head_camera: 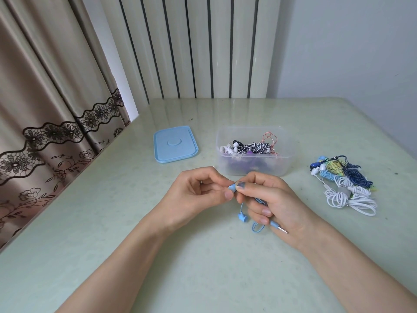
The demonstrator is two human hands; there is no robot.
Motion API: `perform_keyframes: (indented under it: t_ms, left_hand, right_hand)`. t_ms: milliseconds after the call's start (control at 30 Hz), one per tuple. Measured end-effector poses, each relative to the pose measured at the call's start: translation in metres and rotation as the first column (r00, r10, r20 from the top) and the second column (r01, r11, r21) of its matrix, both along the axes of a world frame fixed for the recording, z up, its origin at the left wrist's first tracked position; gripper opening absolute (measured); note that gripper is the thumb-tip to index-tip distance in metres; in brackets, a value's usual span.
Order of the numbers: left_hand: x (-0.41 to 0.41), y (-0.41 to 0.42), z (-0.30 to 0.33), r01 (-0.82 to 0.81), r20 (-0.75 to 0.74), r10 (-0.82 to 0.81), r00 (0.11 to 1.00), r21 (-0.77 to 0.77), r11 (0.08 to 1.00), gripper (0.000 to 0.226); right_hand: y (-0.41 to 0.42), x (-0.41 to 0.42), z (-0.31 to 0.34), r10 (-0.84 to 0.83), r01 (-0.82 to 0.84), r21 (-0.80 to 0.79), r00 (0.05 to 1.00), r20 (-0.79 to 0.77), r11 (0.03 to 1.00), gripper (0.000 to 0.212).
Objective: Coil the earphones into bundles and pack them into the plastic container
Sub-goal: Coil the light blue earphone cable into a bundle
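A curtain (45, 109) with a lace band hangs at the far left, beside the pale green table (112, 222). A blue lid (175, 144) lies flat on the table, just left of the clear plastic container (253, 152), which already holds several coiled earphones. In front of the container, the left hand (198, 195) pinches one bud of the blue earphones (242, 216) in a fingertip grip. The right hand (275, 204) grips the bundled cord, with the plug sticking out below the fingers. A pile of earphones (343, 184) lies on the table to the right.
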State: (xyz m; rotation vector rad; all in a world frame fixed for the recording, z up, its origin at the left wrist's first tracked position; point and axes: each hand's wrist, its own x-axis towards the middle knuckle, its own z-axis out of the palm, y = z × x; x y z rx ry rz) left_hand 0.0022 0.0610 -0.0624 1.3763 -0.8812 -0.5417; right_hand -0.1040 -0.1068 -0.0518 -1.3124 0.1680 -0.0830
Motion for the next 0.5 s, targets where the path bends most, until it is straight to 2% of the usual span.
perform_keyframes:
  t_ms: [300,400,500]
  left_hand:
    - [-0.0023,-0.0019,0.001,-0.013,0.042,0.014,0.999,-0.013,1.0,0.013]
    - [-0.0046,-0.0042,0.0008,-0.095,0.184,0.104,0.978,-0.054,0.994,0.013]
    - [-0.0082,-0.0062,-0.0006,-0.167,0.385,0.195,0.902,-0.106,0.98,0.007]
  right_hand:
    - [0.0007,-0.0006,-0.001,-0.009,0.009,0.006,1.0,0.004,1.0,0.009]
    - [0.0005,0.0,-0.0008,-0.03,0.03,0.025,1.0,0.001,0.999,0.012]
    - [0.0026,0.0005,0.0005,-0.053,0.054,0.079,0.999,-0.005,0.995,0.017]
